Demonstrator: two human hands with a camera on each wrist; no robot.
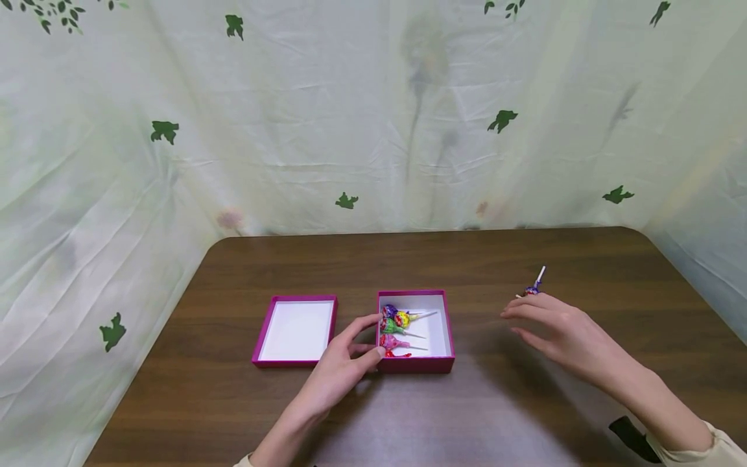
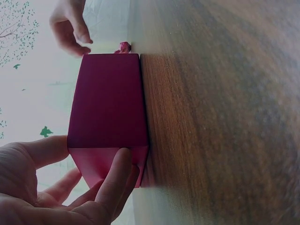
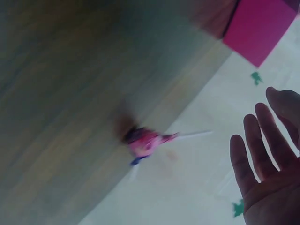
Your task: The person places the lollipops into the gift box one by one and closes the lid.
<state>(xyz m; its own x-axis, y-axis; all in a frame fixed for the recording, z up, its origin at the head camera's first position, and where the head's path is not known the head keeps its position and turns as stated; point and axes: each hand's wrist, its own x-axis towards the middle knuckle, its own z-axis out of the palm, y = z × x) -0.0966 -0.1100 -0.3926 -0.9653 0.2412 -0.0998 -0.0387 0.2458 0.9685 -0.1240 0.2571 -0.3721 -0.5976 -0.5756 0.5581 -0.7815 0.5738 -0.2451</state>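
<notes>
A lidless magenta box [image 1: 417, 366] is set on the brown worktop [image 1: 198, 383], and its left side is held by the left hand [image 1: 341, 364], the thumb placed at the near-left rim and the other fingers spread against the outer wall. Inside, a purple lollipop [image 1: 389, 311], a yellow lollipop [image 1: 403, 318], a green lollipop [image 1: 389, 326] and a pink lollipop [image 1: 389, 340] are gathered along the left wall, sticks pointed right; something red at the near edge is mostly hidden. The lid [image 1: 296, 329] is laid to the left, white inside upward. Well right of the box, a loose lollipop [image 3: 144, 143] is seen near the right hand [image 1: 551, 323]; a second stick can be made out beside it, but the cluster is partly hidden and blurred. The right hand's fingers are extended and slightly parted, with nothing held. Each lollipop can be judged light and hard in the head, the wrapper likely crinkly and a little slippery, the thin stick rigid but easily bent or snapped. A hold is best taken at the wrapped head or its twisted neck. The box, probably stiff card, would be slid easily by a nudge, so its wall is usefully steadied.
</notes>
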